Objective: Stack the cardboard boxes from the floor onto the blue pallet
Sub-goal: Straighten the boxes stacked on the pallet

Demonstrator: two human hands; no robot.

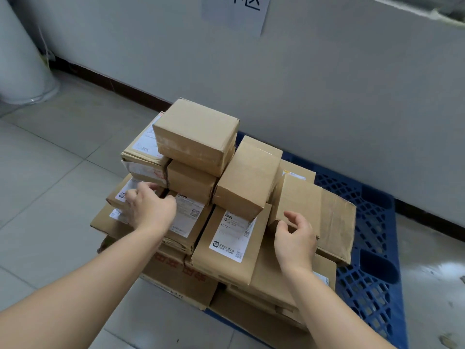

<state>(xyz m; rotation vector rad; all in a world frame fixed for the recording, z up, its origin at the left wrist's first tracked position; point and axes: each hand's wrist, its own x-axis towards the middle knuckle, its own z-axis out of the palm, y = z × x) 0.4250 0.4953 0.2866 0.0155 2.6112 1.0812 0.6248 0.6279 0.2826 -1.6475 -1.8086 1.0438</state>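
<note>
Several cardboard boxes are piled in layers on the blue pallet by the wall. A plain box sits on top, and a tilted box leans beside it. My left hand reaches onto a flat labelled box on the pile's left side, fingers stretched toward the gap under the upper boxes. My right hand is at the near lower edge of a small plain box on the right, its fingers loosely curled and spread and not closed round it.
The grey wall runs close behind the pallet, with a paper sign on it. A white cylindrical object stands in the far left corner. Tiled floor lies to the left and front. The pallet's right part shows bare blue grid.
</note>
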